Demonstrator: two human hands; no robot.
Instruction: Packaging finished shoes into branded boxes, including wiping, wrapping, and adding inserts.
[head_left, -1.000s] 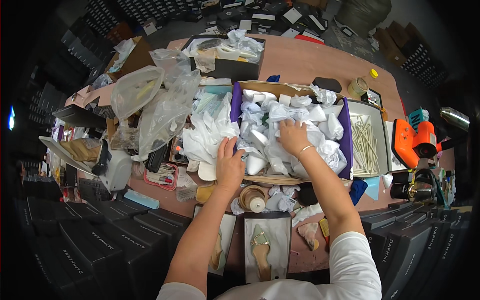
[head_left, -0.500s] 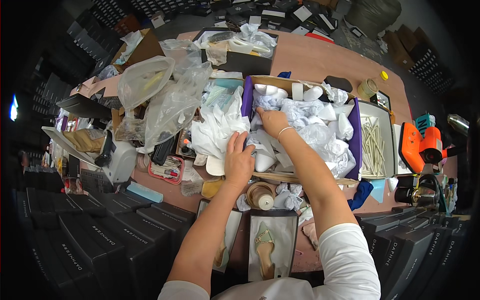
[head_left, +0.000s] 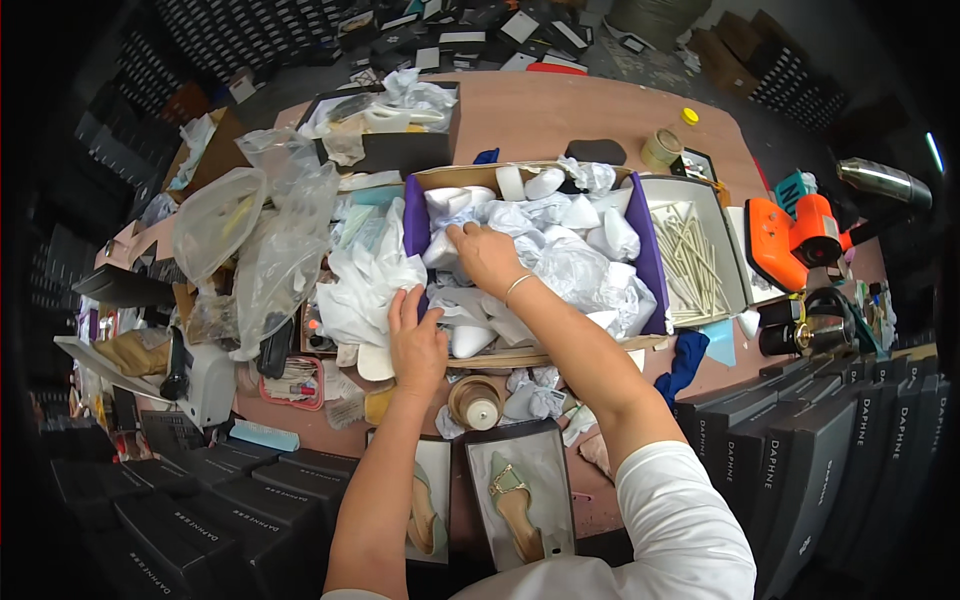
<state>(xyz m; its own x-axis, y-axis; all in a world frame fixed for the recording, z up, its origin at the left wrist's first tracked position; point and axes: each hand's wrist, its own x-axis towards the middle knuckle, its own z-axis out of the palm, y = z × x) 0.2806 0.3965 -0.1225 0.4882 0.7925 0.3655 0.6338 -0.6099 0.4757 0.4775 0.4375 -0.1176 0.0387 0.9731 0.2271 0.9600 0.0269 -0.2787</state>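
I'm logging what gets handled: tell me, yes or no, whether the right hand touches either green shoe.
No, the right hand reaches into the purple-sided box, apart from both green shoes lower in the picture.

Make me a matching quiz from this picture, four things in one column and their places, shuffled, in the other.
Things
1. Right hand
2. Left hand
3. Thin pale sticks
4. Green shoes

Places
A. In a shallow box right of the purple-sided box
B. In open boxes at the bottom of the picture
C. By the purple-sided box's near left corner
D. Over crumpled white paper in the purple-sided box

Pairs: 1-D; 2-C; 3-A; 4-B
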